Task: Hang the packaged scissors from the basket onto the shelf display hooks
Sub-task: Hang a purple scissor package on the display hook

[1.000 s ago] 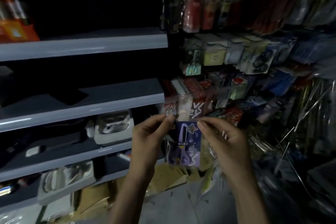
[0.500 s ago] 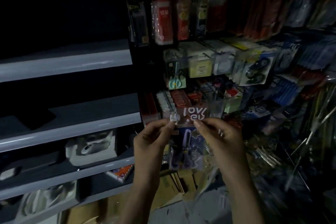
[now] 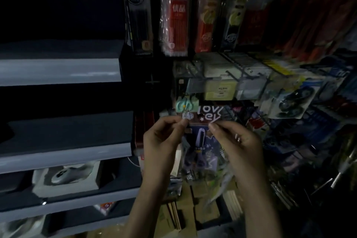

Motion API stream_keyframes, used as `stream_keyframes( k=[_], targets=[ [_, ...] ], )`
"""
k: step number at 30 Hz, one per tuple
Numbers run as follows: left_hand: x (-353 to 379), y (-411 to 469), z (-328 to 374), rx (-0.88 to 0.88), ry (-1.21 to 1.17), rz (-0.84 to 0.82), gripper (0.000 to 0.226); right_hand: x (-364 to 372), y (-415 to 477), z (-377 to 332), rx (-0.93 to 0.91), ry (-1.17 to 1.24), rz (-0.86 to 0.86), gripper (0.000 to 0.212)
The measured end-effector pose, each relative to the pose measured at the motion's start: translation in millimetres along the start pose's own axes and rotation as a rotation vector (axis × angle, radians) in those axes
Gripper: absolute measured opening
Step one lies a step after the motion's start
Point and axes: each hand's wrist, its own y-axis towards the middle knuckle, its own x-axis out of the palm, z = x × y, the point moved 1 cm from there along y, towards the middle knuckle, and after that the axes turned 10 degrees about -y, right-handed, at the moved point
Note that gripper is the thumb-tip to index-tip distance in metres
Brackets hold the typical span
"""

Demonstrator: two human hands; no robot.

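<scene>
Grey shelves [image 3: 58, 71] at left; dim hook display [image 3: 228, 75] crowded with hanging stationery packs at right; before it, one pack of packaged scissors [image 3: 201, 141], apparently purple, upright, its top corners pinched by left hand [image 3: 162, 141] and right hand [image 3: 239, 143].

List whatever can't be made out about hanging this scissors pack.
1. Hang hole of the packaged scissors: head view, header too dim and blurred to show it.
2. Target hook: head view, lost in the dark clutter behind the header.
3. Pack's side edges: head view, covered by the left hand and right hand pinching it.
4. Basket: outside the frame.
5. Hanging goods at right: head view, smeared by blur.
</scene>
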Motion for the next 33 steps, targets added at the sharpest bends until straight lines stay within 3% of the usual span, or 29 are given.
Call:
stream_keyframes(
  k=[7, 13, 18, 24, 29, 33],
  targets=[
    [7.2, 28.0, -12.4, 0.040, 0.113, -0.009, 0.008, 2.1, 33.0, 27.6, 0.034, 0.074, 0.041, 0.008],
    [17.4, 43.3, -5.7, 0.146, 0.211, 0.088, 0.024, -9.1, 60.8, 45.6, 0.067, 0.090, 0.075, 0.004],
    [33.7, 49.0, -3.2, 0.124, 0.219, 0.104, 0.033, -13.6, 73.9, 53.5, 0.103, 0.107, 0.053, 0.007],
    [47.7, 47.1, -4.0, 0.191, 0.209, 0.039, 0.013, -14.7, 86.6, 55.6, 0.103, 0.105, 0.004, 0.003],
    [48.8, 47.9, 6.3, 0.222, 0.142, -0.014, 0.019, -7.8, 94.4, 51.3, 0.022, 0.121, -0.028, 0.012],
    [47.3, 54.5, 11.6, 0.273, 0.165, -0.029, 0.027, 2.9, 101.5, 43.8, -0.034, 0.143, -0.014, 0.006]
  ],
)
